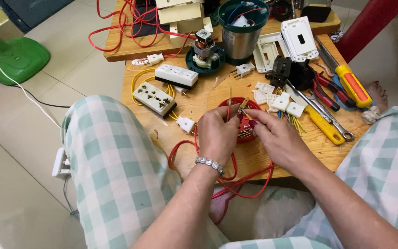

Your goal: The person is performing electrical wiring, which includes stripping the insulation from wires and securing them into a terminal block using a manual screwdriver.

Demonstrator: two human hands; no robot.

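The person sits at a low wooden table [254, 159] and works on a small brass contact piece [243, 104], which is held just above a red round part [244, 131] near the middle of the table. To do this step well, I think the small piece must be kept steady and close over the red part, so that if it slips it does not fall among the other things. The left hand [217, 136] is curled, with the back of the hand to the camera, and its fingers are closed around a red wire [229, 112] that stands up from the fist; a beaded bracelet [209, 163] sits on the wrist. The right hand [277, 136] comes from the right side, the fingers bent, and the thumb and first finger pinch the brass piece at its lower end. The two hands almost touch each other. Both forearms come low over the checked green-white trousers [116, 166]. Just beside the right hand lie white plastic blocks [282, 102], a yellow-handled tool [323, 127] and a wrench [328, 117].
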